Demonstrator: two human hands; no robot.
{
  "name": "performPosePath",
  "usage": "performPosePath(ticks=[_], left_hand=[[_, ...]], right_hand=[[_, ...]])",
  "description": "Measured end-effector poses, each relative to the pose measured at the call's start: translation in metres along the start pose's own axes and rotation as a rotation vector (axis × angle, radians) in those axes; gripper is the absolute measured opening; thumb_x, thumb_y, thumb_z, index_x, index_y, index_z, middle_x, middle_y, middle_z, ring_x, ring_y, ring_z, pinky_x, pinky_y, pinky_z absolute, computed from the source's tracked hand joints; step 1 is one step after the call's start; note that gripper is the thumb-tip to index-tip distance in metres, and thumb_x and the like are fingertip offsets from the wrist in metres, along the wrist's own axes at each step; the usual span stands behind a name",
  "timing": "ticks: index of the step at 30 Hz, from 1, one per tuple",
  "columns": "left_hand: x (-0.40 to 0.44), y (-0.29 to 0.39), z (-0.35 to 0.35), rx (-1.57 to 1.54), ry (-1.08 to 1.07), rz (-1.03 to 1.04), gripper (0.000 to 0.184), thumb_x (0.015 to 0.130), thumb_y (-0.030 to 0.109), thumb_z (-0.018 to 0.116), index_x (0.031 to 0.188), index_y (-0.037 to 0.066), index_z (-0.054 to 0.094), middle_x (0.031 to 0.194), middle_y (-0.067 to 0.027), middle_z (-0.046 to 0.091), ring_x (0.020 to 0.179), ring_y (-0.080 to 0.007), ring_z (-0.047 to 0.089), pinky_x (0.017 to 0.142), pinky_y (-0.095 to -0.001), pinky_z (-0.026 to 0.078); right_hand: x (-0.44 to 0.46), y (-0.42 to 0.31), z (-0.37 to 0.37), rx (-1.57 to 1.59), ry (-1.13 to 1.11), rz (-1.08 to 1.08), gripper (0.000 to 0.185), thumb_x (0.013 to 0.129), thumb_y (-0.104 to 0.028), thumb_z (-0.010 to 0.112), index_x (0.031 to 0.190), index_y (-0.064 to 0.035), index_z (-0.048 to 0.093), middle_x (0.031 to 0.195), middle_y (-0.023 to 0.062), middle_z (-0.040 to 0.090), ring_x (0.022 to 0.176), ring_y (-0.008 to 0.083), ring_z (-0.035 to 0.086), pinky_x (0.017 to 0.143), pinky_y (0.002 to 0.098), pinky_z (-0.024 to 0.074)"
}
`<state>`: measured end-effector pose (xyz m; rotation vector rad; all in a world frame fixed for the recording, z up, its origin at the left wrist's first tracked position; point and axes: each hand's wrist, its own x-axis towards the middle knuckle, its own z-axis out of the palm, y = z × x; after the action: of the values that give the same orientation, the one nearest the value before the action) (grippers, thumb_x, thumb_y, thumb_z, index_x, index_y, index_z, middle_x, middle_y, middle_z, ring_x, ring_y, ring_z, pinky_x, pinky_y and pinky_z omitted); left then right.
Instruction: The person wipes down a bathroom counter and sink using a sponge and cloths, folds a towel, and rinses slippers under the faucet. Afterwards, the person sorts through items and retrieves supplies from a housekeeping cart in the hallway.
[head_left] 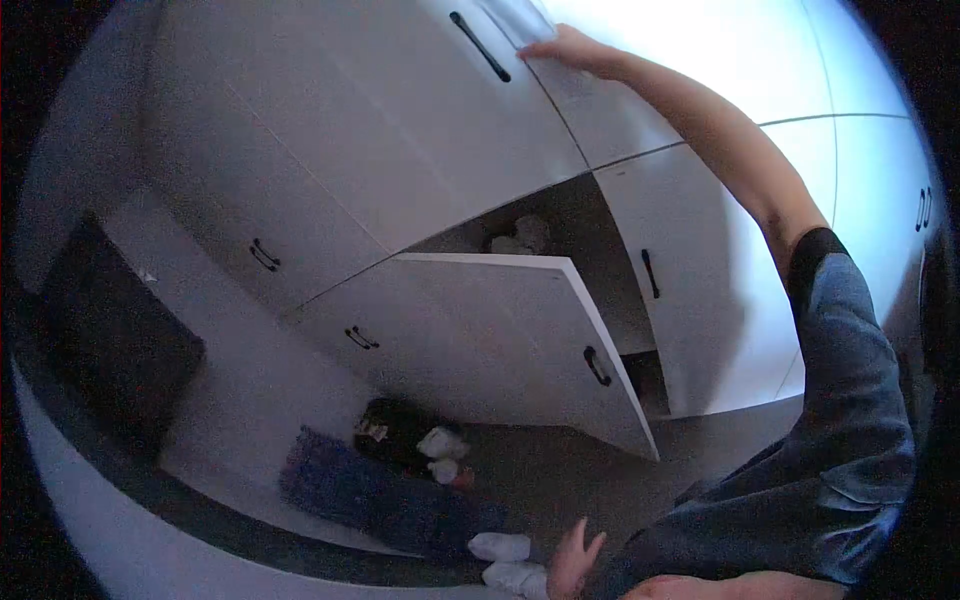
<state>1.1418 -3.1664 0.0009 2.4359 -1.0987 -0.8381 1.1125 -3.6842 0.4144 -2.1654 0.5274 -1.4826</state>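
My right hand is at the end of a raised arm, its stretched fingers against the white upper cabinet front, to the right of a black handle. Nothing can be made out in it. Low in the view, my left hand is empty with its fingers apart, beside white footwear. Between the hands, a lower cabinet door stands ajar, with a black handle near its free edge. Pale items lie in the dark opening behind it; their kind is unclear.
A closed door adjoins the opening on the right. On the floor are a dark blue textile and a black container or bag with white items beside it. A dark rectangular object stands at the left.
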Motion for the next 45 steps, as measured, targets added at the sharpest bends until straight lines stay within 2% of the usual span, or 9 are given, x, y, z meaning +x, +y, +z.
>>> performPosePath(ticks=[6,8,14,15,16,29,36,40,45], left_hand=[[0.049,0.04,-0.068,-0.198,0.243,0.705,0.074,0.076,0.032,0.065,0.133,0.004,0.026,0.13,-0.0196,0.034,0.121,-0.0334,0.033,0.097,-0.0411,0.031],[0.082,0.062,-0.113,-0.136,0.383,0.845,0.078,0.076,0.033,0.064,0.134,0.005,0.021,0.135,-0.0221,0.024,0.125,-0.036,0.025,0.1,-0.0453,0.024],[0.181,0.105,-0.15,-0.128,0.628,1.303,0.078,0.082,0.053,0.045,0.135,0.004,0.016,0.139,-0.0252,0.004,0.127,-0.0433,0.01,0.099,-0.0591,0.009],[0.194,0.104,-0.145,-0.069,0.712,1.323,0.079,0.081,0.054,0.044,0.135,0.004,0.015,0.139,-0.026,0.003,0.127,-0.0439,0.008,0.099,-0.0599,0.008],[0.205,0.103,-0.138,-0.011,0.798,1.345,0.081,0.081,0.056,0.042,0.135,0.004,0.014,0.139,-0.0267,0.003,0.127,-0.0445,0.006,0.098,-0.0607,0.006],[0.275,0.176,-0.161,0.231,0.748,1.193,0.079,0.082,0.06,0.034,0.135,0.005,0.017,0.14,-0.022,0.01,0.13,-0.0385,0.005,0.099,-0.0586,-0.001],[0.211,0.318,-0.301,-0.048,1.433,1.562,0.065,0.08,0.028,0.058,0.13,0.001,0.025,0.134,-0.0189,0.021,0.125,-0.0348,0.021,0.098,-0.0484,0.021],[0.198,0.423,-0.382,-0.571,0.923,1.524,0.059,0.081,0.019,0.057,0.125,-0.002,0.025,0.114,-0.0147,0.04,0.1,-0.0207,0.046,0.078,-0.027,0.04],[0.193,0.431,-0.393,-0.814,0.567,1.47,0.048,0.078,0.014,0.057,0.116,-0.006,0.036,0.072,-0.0018,0.041,0.061,-0.008,0.037,0.052,-0.0223,0.033]], right_hand=[[-0.034,-0.03,-0.032,-0.013,0.013,-0.152,0.048,0.076,-0.029,0.061,0.116,-0.005,0.05,0.109,0.0155,0.055,0.103,0.0261,0.052,0.091,0.0364,0.0368],[-0.069,-0.096,-0.017,0.094,0.235,-0.077,0.034,0.072,-0.014,0.062,0.099,0.0052,0.055,0.085,0.0115,0.059,0.086,0.0213,0.054,0.084,0.0308,0.0402],[-0.167,-0.175,-0.086,0.63,0.218,-0.117,0.031,0.07,-0.004,0.053,0.097,0.0118,0.052,0.088,0.0144,0.059,0.084,0.0203,0.059,0.082,0.0239,0.0439],[-0.19,-0.196,-0.093,0.692,0.678,-0.104,0.038,0.076,-0.011,0.053,0.109,0.0061,0.048,0.104,0.0164,0.054,0.101,0.0243,0.051,0.092,0.0296,0.0356],[-0.204,-0.201,-0.126,-0.042,0.283,-0.323,0.059,0.076,-0.05,0.055,0.123,-0.0173,0.045,0.131,0.0189,0.035,0.124,0.0302,0.03,0.103,0.0503,0.0183],[-0.302,-0.155,-0.172,-0.035,0.74,-0.077,0.055,0.075,-0.043,0.058,0.12,-0.015,0.047,0.126,0.0173,0.039,0.12,0.029,0.034,0.1,0.047,0.022],[-0.293,-0.091,-0.212,0.005,0.695,-0.075,0.053,0.074,-0.04,0.059,0.119,-0.0137,0.048,0.124,0.0165,0.042,0.118,0.0283,0.036,0.099,0.0453,0.024],[-0.287,-0.057,-0.224,0.064,0.67,-0.074,0.052,0.074,-0.037,0.06,0.118,-0.013,0.048,0.122,0.016,0.043,0.117,0.0279,0.038,0.098,0.0443,0.0251],[-0.275,-0.02,-0.24,0.136,0.64,-0.078,0.05,0.073,-0.035,0.061,0.117,-0.0121,0.049,0.121,0.0154,0.045,0.115,0.0274,0.039,0.098,0.0431,0.0266]])
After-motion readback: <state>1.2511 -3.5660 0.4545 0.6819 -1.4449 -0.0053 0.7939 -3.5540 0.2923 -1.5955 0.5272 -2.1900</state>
